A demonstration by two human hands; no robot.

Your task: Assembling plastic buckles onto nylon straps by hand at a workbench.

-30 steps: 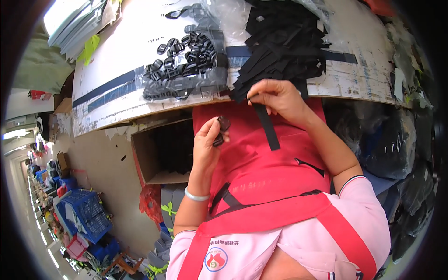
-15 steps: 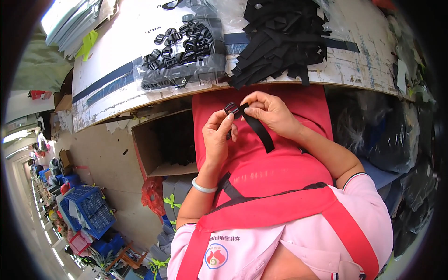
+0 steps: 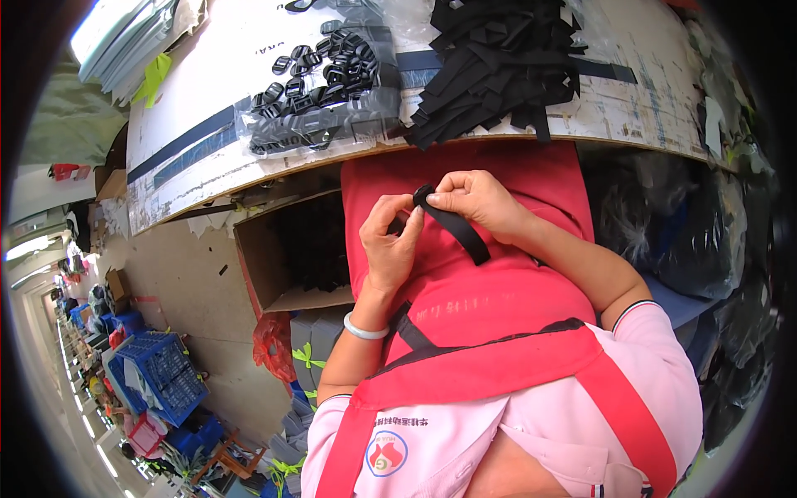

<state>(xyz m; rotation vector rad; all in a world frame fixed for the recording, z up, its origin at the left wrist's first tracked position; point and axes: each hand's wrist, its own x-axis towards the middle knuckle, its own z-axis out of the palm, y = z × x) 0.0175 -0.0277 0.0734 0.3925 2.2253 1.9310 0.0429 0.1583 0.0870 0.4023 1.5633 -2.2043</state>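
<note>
Pinching a black plastic buckle [image 3: 422, 193] in your left hand [image 3: 390, 241] and a flat black fabric strap [image 3: 462, 233] in your right hand [image 3: 481, 204], you hold both together over your red cloth apron [image 3: 498, 278]. Faint printing [image 3: 452, 309] marks it; dark lettering [image 3: 400, 422] and a round badge [image 3: 387, 454] mark your pink shirt [image 3: 457, 427].

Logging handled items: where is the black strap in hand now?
In the head view, just right of centre, the black strap slants over the red apron, its upper end at the buckle between the left hand and right hand.
</note>
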